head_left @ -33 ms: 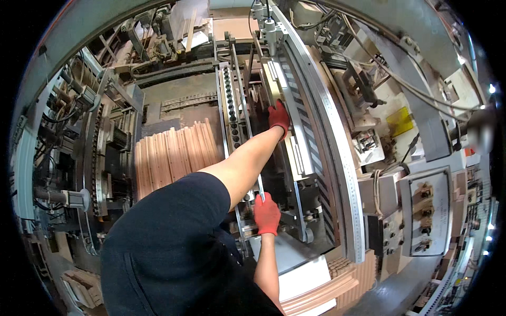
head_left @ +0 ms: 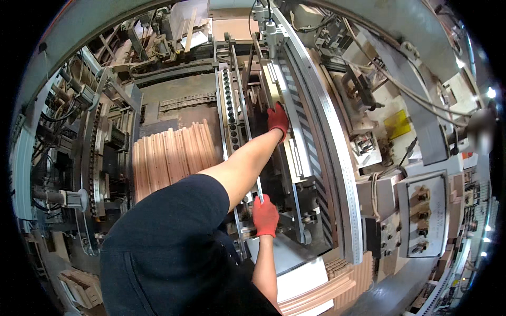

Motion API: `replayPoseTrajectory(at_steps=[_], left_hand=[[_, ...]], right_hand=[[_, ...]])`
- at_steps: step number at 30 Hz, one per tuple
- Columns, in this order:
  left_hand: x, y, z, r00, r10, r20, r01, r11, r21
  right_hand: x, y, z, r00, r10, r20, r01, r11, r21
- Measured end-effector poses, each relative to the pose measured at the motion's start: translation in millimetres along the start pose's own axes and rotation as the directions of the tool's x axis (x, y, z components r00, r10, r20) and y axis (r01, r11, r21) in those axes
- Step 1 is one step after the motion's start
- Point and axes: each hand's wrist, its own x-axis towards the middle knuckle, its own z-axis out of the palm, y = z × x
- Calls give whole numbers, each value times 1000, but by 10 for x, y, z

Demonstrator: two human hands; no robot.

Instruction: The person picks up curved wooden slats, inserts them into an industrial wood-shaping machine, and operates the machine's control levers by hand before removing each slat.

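Both my hands wear red gloves and are at a long machine bed with parallel metal rails. My left hand (head_left: 278,123) reaches farther along the bed, beside a bar with a yellowish strip (head_left: 273,90). Its fingers look bent downward, and what they hold, if anything, is hidden. Nearer to me, my right hand (head_left: 265,217) is closed round the end of a thin metal bar (head_left: 259,187). Left of the hands runs a rail with a row of black round knobs (head_left: 229,100). My left forearm crosses over that rail and hides part of it.
Slatted wood strips (head_left: 174,152) lie side by side on the left. More wood mouldings (head_left: 321,288) are stacked at the lower right. A long silver ruled rail (head_left: 337,131) bounds the bed's right side. Beyond it stands a control box (head_left: 426,210) with switches; cables (head_left: 390,73) hang above.
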Motion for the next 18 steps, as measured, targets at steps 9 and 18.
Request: replayPoseTrajectory(at_steps=[9, 18], left_hand=[[-236, 102, -57, 998, -42, 44, 44, 998, -54], [-106, 93, -101, 987, -131, 92, 131, 991, 2]], right_hand=[[-1, 27, -5, 998, 68, 7, -68, 997, -33], [18, 26, 43, 1000, 8, 11, -7, 996, -94]])
